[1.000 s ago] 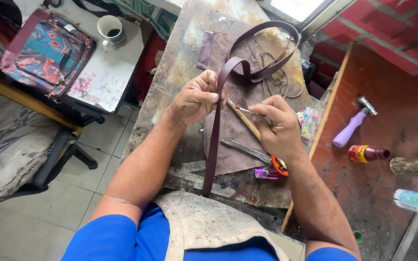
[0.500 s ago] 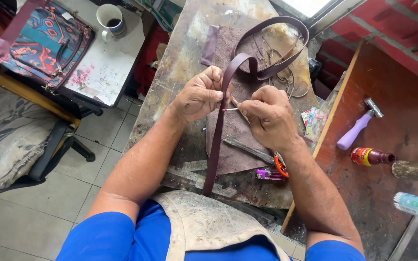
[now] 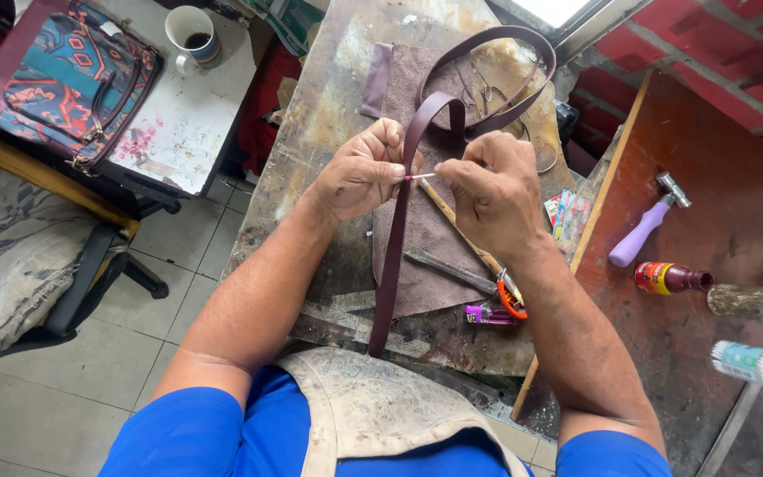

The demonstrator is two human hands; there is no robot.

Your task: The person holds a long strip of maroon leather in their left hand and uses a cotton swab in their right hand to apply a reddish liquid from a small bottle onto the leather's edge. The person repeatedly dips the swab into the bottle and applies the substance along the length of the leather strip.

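The fingertips of both hands meet in a tight knot, so what passes between them is hard to make out: only a thin pale sliver, perhaps thread or a needle, shows. The left hand pinches the maroon leather strap in a narrow grip; the right hand closes on that sliver. The strap loops above the worn desk and hangs off its near edge.

thread end — hidden between fingertips
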